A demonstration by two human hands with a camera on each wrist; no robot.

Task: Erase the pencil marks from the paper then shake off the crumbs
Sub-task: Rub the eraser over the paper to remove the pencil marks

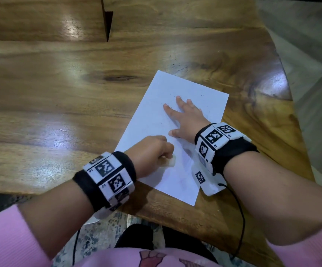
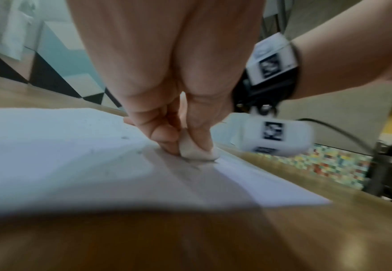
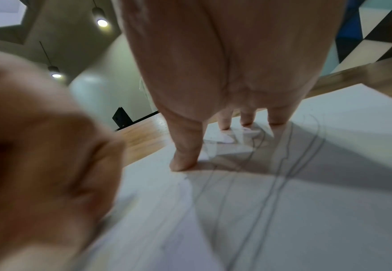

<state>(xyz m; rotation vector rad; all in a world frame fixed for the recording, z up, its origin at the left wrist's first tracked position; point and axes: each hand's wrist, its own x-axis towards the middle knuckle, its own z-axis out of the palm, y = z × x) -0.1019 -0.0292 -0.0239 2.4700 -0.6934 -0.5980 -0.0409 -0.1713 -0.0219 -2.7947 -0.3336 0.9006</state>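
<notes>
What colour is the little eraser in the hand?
The eraser is white, a bit off-white. It shows best in the left wrist view, pinched in the left hand.

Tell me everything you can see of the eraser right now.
The eraser is a small off-white block with rounded, worn edges, seemingly soft rubber. The left hand pinches it between thumb and curled fingers, most of it hidden in that grip. Its lower end presses on the white paper, near the sheet's near-left part, over faint grey smudges. Nothing else touches it.
</notes>
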